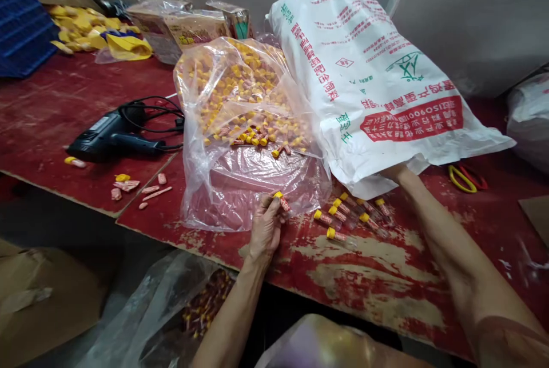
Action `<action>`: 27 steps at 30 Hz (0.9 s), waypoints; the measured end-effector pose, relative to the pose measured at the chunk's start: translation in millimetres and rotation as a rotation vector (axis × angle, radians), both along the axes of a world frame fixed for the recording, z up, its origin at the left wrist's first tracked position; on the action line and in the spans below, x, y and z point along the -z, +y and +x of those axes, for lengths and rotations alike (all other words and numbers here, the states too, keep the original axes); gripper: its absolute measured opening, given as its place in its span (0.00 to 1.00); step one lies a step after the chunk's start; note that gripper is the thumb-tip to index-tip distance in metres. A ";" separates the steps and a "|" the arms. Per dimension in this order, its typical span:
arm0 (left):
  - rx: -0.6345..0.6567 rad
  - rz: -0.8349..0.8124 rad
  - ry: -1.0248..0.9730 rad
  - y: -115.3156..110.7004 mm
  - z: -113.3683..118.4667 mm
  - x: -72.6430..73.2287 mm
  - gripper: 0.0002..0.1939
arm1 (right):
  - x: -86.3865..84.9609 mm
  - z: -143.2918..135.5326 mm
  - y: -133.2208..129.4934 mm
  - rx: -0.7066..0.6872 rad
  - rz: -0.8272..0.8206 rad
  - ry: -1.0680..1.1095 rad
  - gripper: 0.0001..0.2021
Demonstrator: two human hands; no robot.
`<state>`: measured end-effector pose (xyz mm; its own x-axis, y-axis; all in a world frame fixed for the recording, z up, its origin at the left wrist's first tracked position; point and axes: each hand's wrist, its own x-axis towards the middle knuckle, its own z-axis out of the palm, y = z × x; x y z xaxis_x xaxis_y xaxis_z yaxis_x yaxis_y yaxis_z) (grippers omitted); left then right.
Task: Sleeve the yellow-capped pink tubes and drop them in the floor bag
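My left hand point(266, 225) rests at the front edge of the worn red table point(386, 276) and pinches a small yellow-capped tube point(282, 200). Just beyond it lies a clear plastic bag point(240, 128) full of the same yellow-capped tubes. My right hand is pushed inside the mouth of a big white printed sack point(369, 82); only the wrist point(398, 174) shows, so the fingers are hidden. Several loose yellow-capped tubes point(347, 214) lie on the table between my arms.
A black heat gun point(111, 134) with a coiled cord lies at left, with pink scraps point(128, 185) near it. Yellow-handled scissors point(463, 178) sit right of the sack. Yellow pieces and packets stand at the back. Bags and a cardboard box point(43, 299) sit below the table.
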<state>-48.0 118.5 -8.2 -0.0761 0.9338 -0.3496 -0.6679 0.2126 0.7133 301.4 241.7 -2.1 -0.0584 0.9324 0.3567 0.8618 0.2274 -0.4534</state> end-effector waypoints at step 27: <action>0.331 0.209 0.469 -113.7 79.6 -17.1 0.17 | 7.9 -133.6 -254.8 0.022 -0.106 0.718 0.08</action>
<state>31.6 4.7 8.9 0.1281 0.9795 -0.1554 -0.1954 0.1786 0.9643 167.8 -13.2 -10.0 0.1758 0.9623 0.2074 0.3471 0.1366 -0.9278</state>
